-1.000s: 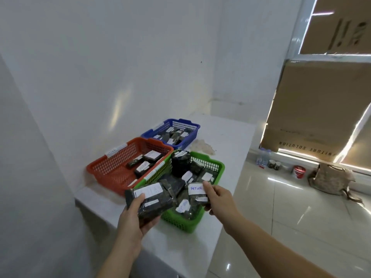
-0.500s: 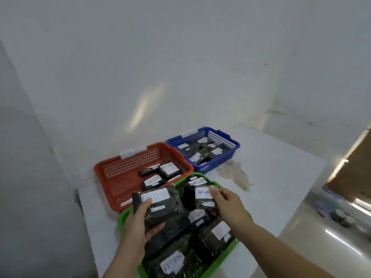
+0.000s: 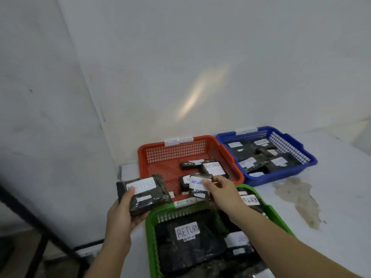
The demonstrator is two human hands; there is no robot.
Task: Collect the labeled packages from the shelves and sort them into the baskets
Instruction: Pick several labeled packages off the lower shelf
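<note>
Pinching a small RETURN-labeled package (image 3: 198, 185) over the orange basket's (image 3: 158, 157) near edge with right hand (image 3: 219, 190), left hand (image 3: 122, 211) gripping a larger labeled package (image 3: 143, 193) beside the green basket (image 3: 149, 227), blue basket (image 3: 309, 157) behind.

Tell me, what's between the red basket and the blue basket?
Nothing. In the head view the red basket and the blue basket stand side by side, rims nearly touching, with no package in the gap.

Bare forearms, no sleeves visible
</note>
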